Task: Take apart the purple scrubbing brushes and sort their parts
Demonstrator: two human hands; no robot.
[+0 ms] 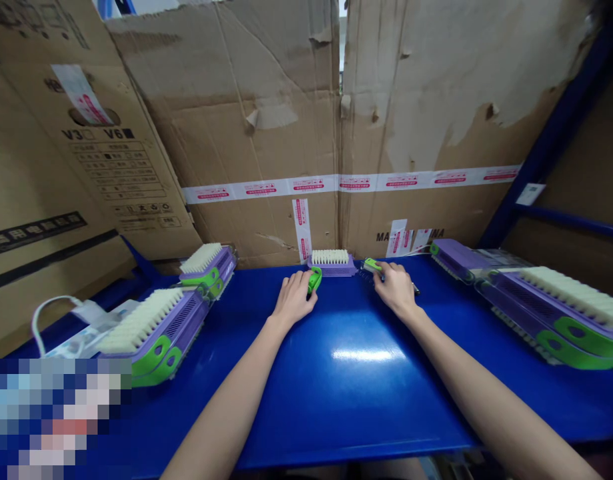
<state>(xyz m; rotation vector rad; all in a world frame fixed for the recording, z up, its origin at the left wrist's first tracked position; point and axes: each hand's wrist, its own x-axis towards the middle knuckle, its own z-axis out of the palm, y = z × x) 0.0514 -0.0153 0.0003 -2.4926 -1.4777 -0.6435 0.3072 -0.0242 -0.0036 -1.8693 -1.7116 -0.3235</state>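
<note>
On the blue table, near the back, lies a small purple brush with white bristles facing up. My left hand is closed on the brush's green handle end, just left of the brush body. My right hand is to the right of the brush, its fingers curled on a small green piece that lies on the table. A thin dark object shows beside the right hand.
Rows of purple-and-green brushes lie at the left and at the right. Worn cardboard boxes wall the back and left. A white cable lies at far left. A blue shelf post rises at right.
</note>
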